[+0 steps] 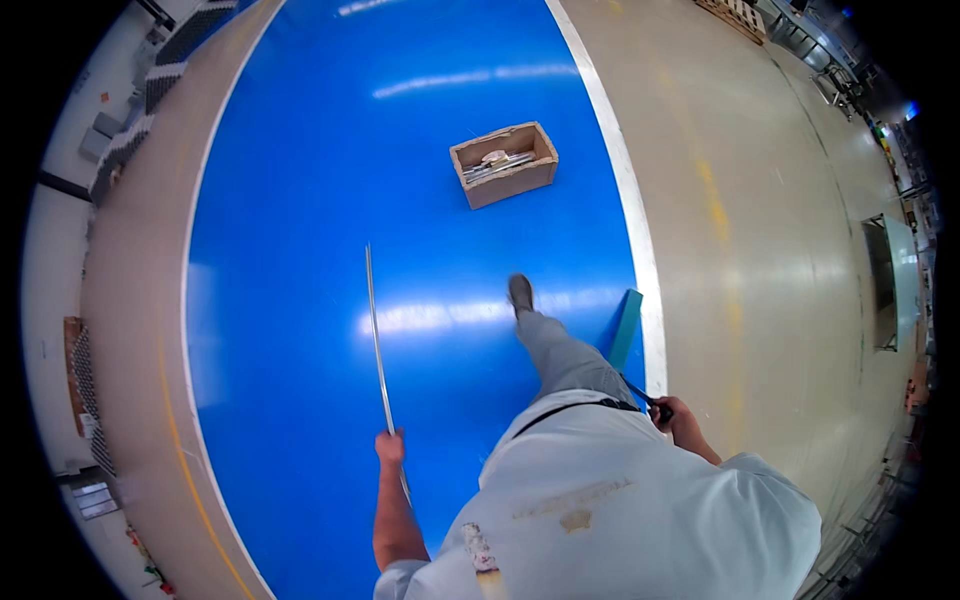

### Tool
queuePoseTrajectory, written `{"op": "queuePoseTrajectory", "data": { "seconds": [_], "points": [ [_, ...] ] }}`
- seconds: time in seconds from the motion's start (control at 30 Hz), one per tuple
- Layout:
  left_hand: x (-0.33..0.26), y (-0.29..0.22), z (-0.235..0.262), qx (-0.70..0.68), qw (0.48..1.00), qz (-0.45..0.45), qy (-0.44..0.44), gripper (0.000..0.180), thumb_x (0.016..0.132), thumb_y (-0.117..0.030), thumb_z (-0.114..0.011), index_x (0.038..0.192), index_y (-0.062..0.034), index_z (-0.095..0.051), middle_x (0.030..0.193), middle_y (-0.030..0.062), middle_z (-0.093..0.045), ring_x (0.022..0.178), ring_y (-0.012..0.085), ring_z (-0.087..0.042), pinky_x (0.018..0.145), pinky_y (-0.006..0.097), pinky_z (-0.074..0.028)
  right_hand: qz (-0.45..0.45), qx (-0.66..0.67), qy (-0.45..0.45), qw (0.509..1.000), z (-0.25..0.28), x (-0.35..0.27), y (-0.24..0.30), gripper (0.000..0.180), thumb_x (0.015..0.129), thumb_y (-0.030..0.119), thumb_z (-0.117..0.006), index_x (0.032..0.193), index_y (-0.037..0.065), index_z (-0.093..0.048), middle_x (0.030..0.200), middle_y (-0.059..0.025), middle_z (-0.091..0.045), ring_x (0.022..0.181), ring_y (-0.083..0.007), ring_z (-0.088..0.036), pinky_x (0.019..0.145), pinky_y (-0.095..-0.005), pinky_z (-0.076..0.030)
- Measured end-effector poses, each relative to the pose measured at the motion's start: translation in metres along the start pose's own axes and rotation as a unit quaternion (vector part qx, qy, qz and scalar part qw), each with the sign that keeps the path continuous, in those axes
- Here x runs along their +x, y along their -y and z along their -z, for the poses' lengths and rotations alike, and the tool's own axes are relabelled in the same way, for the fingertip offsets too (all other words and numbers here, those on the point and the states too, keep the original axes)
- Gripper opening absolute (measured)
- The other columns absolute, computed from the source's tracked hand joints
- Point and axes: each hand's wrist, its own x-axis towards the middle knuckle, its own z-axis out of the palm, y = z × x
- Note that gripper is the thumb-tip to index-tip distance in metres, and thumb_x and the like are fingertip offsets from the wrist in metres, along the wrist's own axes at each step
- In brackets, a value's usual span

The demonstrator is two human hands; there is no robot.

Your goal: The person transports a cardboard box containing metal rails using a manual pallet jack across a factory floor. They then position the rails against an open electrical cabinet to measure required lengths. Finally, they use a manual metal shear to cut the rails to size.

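- pale work shirt (620,500): nearest the camera, filling the lower middle; a stained patch shows near its lower edge, which the picture cuts off.
- left hand (390,447): fist wrapped closed around the lower part of a long thin metal rod (377,335).
- metal rod: long axis runs nearly straight away from the person, far tip up-picture and leaning slightly left, over the blue floor (300,250); a short stub sticks out below the fist toward the shirt.
- right hand (680,420): curled shut on a small dark tool (655,405), partly hidden by the shirt; its kind cannot be made out.
- shoe (520,292) and grey trouser leg: one foot forward on the blue floor.
- cardboard box (504,163): open, well ahead, holding metal pieces too small to tell apart.
- teal board (626,328): beside the white line (625,180), lower end hidden by the leg.
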Motion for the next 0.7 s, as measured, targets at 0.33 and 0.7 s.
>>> {"op": "queuePoseTrajectory", "data": {
  "seconds": [0.33,0.7],
  "points": [
    [0.085,-0.165,-0.016,-0.146,0.974,0.173,0.022,0.025,0.082,-0.02,-0.068,0.075,0.0023,-0.058,0.059,0.0121,-0.055,0.042,0.0218,-0.052,0.035,0.036,-0.038,0.058,-0.135,-0.059,0.987,-0.275,-0.037,0.149,0.018,0.084,0.015,-0.062,0.079,0.009,-0.047,0.062,-0.0063,-0.056,0.049,-0.0169,-0.054,0.045,-0.0264,-0.046],
    [0.25,-0.358,-0.027,-0.123,0.973,0.189,0.045,0.021,0.08,-0.014,-0.07,0.073,0.0015,-0.057,0.058,0.0109,-0.054,0.041,0.0218,-0.05,0.035,0.038,-0.037,0.135,-0.131,-0.025,0.982,-0.549,-0.06,0.248,0.014,0.089,0.017,-0.059,0.084,0.009,-0.049,0.064,-0.0054,-0.054,0.052,-0.0162,-0.054,0.048,-0.0283,-0.044]
  ]
}}
